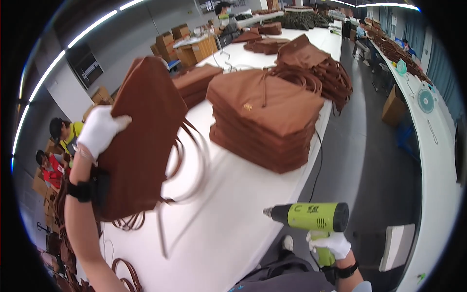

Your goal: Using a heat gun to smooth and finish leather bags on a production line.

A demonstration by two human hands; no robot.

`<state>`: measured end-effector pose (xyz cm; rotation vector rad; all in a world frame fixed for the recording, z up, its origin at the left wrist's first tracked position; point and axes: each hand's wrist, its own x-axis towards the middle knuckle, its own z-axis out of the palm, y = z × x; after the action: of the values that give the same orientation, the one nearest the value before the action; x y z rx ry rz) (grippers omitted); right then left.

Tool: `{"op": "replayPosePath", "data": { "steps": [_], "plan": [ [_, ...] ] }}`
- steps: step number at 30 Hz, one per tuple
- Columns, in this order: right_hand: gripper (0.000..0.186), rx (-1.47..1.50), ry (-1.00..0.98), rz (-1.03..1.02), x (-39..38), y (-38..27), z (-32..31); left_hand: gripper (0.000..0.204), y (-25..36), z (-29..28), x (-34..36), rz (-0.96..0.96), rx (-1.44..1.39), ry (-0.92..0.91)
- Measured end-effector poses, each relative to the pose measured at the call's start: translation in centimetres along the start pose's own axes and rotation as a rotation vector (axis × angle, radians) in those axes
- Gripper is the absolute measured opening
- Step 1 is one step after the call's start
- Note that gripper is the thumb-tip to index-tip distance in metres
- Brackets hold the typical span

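My left hand (102,129), in a white glove, is closed on a brown bag (141,136), lifted at the left of the white table (219,204); the bag's straps dangle and are blurred. My right hand (331,243), also gloved, grips the handle of a yellow-green heat gun (311,214) near the table's front right edge, its black-and-silver nozzle pointing left. Beyond it a stack of folded brown bags (262,117) lies on the table, with loose straps on top.
More brown bag piles (311,63) lie farther along. At left are two co-workers (68,136) and cardboard boxes (165,46). Past the aisle on the right, a long bench (438,146) holds a fan (425,100); people work at the far end. A black cord (318,165) hangs along my table's edge.
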<state>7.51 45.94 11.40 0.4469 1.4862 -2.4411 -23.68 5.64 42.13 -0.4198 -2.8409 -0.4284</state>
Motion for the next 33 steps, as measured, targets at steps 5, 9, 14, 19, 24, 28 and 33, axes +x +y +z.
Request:
{"op": "replayPosePath", "data": {
  "steps": [5,9,14,19,24,28,33],
  "plan": [
    [0.054,0.099,-0.052,-0.04,2.9,-1.2,-4.9,0.026,13.4,-1.2,8.2,0.364,0.748,0.468],
    [0.048,0.07,-0.078,-0.017,4.9,-2.9,-7.4,0.048,17.7,2.3,12.6,0.649,0.79,0.619],
    [0.052,0.077,-0.085,0.009,5.9,-3.7,-9.9,0.044,14.5,16.5,16.3,0.925,0.191,0.422],
    [0.044,0.053,-0.042,0.044,5.1,-5.2,-10.0,0.033,8.2,34.0,13.5,0.781,-0.178,0.279],
    [0.044,0.032,0.102,0.03,5.4,-3.3,-12.2,0.031,10.1,30.7,15.9,0.782,-0.098,0.205],
    [0.055,0.107,-0.055,0.098,6.8,-4.1,-11.9,0.033,12.9,24.0,20.1,0.888,0.056,0.387],
    [0.054,0.148,-0.053,0.124,6.2,-2.9,-11.5,0.032,7.6,24.7,15.5,0.699,0.207,0.338]
  ]
}}
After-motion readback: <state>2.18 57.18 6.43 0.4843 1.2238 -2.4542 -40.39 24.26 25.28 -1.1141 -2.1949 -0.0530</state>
